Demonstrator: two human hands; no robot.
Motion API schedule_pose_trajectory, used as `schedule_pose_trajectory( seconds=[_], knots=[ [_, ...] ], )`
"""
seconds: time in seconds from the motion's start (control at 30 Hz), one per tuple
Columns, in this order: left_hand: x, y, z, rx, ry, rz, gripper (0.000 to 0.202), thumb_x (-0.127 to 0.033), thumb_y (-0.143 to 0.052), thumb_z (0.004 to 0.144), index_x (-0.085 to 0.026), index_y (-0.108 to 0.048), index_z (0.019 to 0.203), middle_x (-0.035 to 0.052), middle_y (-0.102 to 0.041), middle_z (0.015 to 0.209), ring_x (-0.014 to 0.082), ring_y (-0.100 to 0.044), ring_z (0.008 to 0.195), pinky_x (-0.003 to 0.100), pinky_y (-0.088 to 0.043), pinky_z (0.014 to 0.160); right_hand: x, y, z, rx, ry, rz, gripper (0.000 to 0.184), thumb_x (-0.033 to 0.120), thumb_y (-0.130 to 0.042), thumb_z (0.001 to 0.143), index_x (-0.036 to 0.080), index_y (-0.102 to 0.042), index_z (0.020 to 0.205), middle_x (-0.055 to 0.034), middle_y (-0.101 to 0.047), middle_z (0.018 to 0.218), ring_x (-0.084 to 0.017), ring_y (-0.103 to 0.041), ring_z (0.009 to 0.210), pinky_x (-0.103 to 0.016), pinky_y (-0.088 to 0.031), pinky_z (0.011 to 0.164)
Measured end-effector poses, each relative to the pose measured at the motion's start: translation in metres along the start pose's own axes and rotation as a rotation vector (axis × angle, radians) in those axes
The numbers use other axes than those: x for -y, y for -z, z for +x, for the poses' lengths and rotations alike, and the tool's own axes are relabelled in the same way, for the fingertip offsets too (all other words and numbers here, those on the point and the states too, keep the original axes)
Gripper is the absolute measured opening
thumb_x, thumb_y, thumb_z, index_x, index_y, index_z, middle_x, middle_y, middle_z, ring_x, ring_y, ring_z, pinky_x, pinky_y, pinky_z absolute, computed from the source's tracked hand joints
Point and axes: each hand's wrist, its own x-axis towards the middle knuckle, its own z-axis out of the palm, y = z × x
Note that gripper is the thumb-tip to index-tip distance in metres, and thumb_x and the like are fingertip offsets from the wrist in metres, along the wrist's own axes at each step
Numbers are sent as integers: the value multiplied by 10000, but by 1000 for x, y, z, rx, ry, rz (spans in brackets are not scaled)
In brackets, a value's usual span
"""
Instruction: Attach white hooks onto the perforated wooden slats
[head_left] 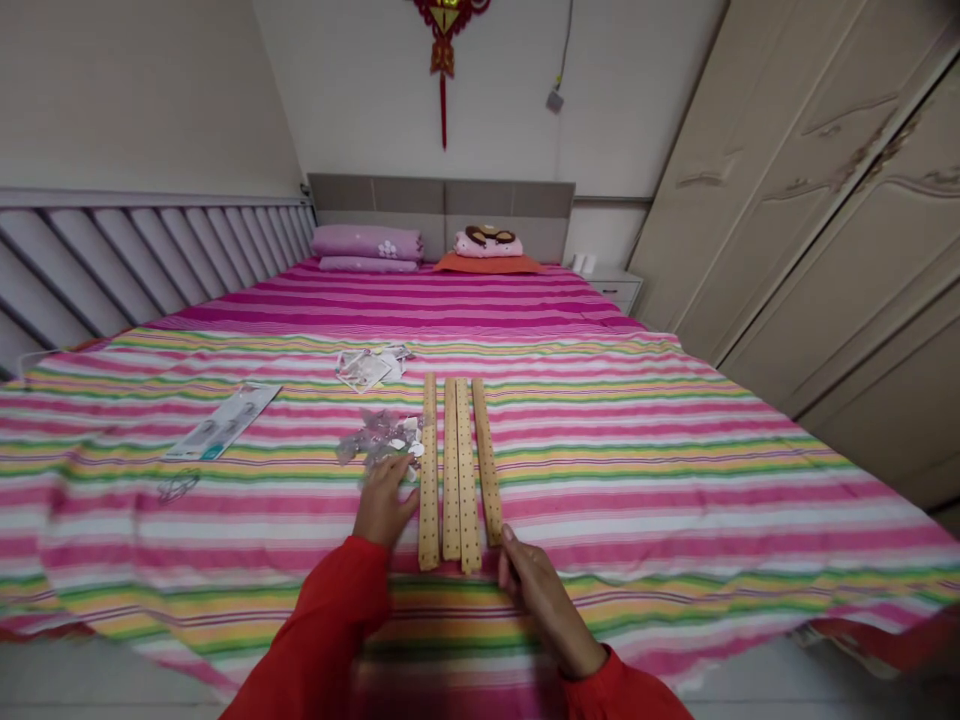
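Observation:
Several long wooden slats with rows of small holes [459, 470] lie side by side on a striped bedsheet [675, 470], pointing away from me. My left hand [384, 505] rests flat on the sheet beside the leftmost slat, fingers stretched toward a small clear plastic bag of metal parts [381, 438]. My right hand [541, 592] is at the near end of the rightmost slat, its fingertips touching that end, fingers loosely extended. Both arms wear red sleeves.
A printed paper sheet [223, 422] lies to the left, and an opened packet [369, 366] sits farther up the bed. Pillows [367, 245] lie at the headboard. A wardrobe [825, 220] stands on the right, a nightstand [615, 285] beside the bed.

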Motion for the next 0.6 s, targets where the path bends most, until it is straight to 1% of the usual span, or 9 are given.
schedule_pose_trajectory(
  seconds=[0.13,0.23,0.3,0.37,0.43,0.53,0.6],
  knots=[
    [5,-10,4,-7,13,-41,376,-195,-492,749,-175,-629,1098,107,-653,1076,249,-581,1035,426,-451,935,-1,3,-3,-11,-3,1,675,791,-377,733,198,-493,433,51,-309,377,-95,-300,384,-268,-196,436],
    [9,-11,5,-49,51,-108,314,-201,-492,742,-182,-666,1004,98,-677,995,236,-608,958,412,-475,891,-3,5,-4,-22,7,-5,679,795,-384,726,197,-498,423,47,-313,369,-96,-301,384,-269,-194,431],
    [10,-8,5,-69,97,-167,285,-226,-520,727,-196,-682,959,84,-684,954,220,-619,901,376,-506,815,-5,6,-4,-22,1,2,673,787,-392,731,198,-501,425,45,-320,367,-95,-298,379,-270,-194,427],
    [11,-5,5,-72,162,-225,273,-263,-550,711,-208,-693,936,74,-685,946,202,-621,850,325,-521,709,-7,5,-3,-15,-10,15,664,779,-397,737,199,-505,432,46,-324,368,-94,-296,374,-269,-192,423],
    [11,-1,6,-64,233,-290,267,-298,-579,692,-206,-705,908,75,-685,962,191,-619,822,290,-512,644,-9,3,-2,2,-17,25,662,782,-400,731,201,-509,433,48,-319,366,-94,-293,369,-268,-188,418],
    [11,4,10,-66,371,-440,272,-350,-650,640,-186,-717,847,84,-702,949,201,-628,841,298,-512,681,-10,0,-1,21,-20,32,664,793,-408,715,202,-515,431,52,-309,358,-92,-280,363,-268,-181,414],
    [11,6,13,-69,499,-582,317,-374,-710,587,-171,-718,831,86,-718,912,216,-641,865,318,-515,731,-9,-1,0,26,-24,32,658,786,-414,719,200,-519,437,53,-312,359,-90,-279,364,-266,-180,414]
  ],
)
